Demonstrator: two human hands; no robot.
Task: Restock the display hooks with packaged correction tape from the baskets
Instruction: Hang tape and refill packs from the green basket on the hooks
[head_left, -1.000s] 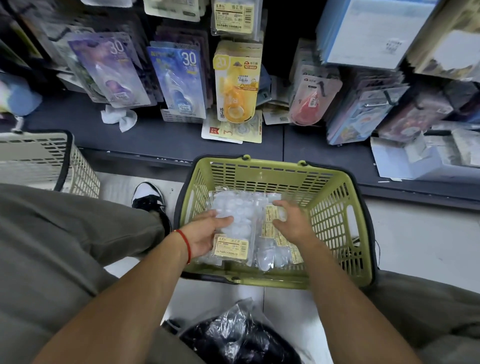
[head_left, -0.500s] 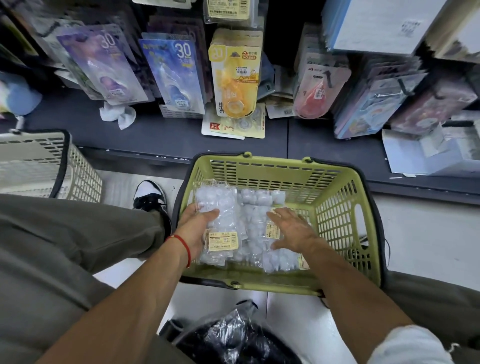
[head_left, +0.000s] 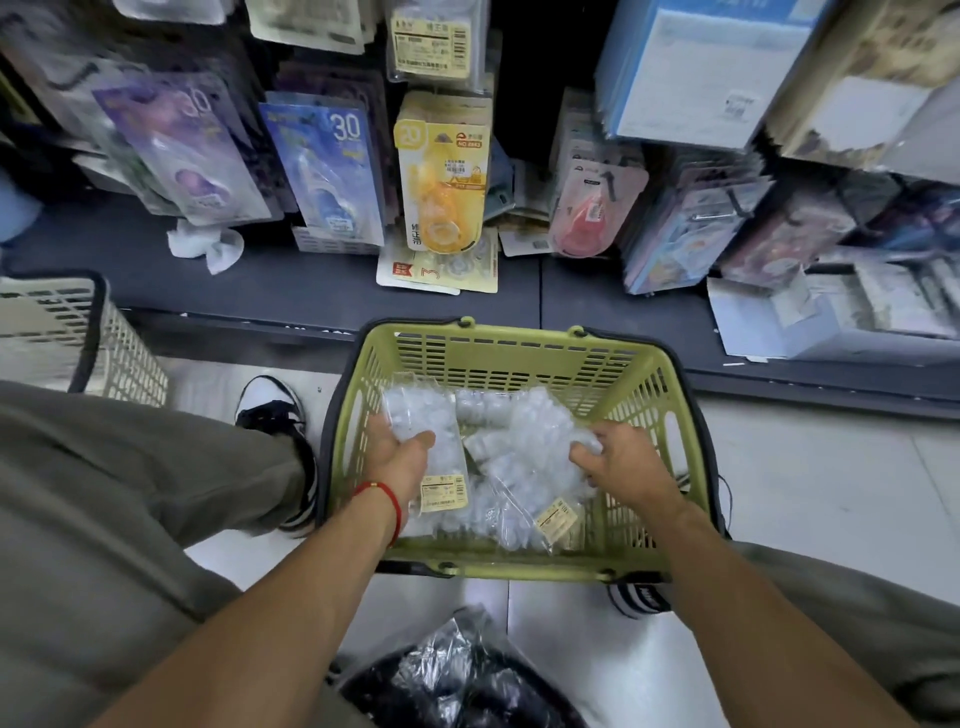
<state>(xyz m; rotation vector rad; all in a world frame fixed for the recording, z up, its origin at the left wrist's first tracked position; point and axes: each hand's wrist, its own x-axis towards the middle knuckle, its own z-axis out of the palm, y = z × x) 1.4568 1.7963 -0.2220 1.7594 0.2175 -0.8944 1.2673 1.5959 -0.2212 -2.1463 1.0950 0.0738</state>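
Note:
A green basket (head_left: 511, 351) stands on the floor between my knees. It holds several clear packs of white correction tape with yellow labels. My left hand (head_left: 397, 457) grips one pack (head_left: 415, 415) at the basket's left side, thumb across its front. My right hand (head_left: 621, 462) has its fingers curled around another clear pack (head_left: 540, 421) at the right. More packs (head_left: 498, 514) lie loose beneath. Hanging on display hooks above are purple (head_left: 182, 150), blue (head_left: 327, 166) and yellow (head_left: 444, 176) correction tape packs.
A beige basket (head_left: 104, 338) stands at the left by my leg. A dark shelf ledge (head_left: 311, 296) runs under the hooks, with a crumpled tissue (head_left: 205, 247) and loose packs on it. A black plastic bag (head_left: 457, 675) lies near my feet. Boxes (head_left: 691, 67) crowd the upper right.
Both hands have closed on packs in the green basket. The left moved toward the basket's far left with its pack, and the right went from lying flat to gripping a pack.

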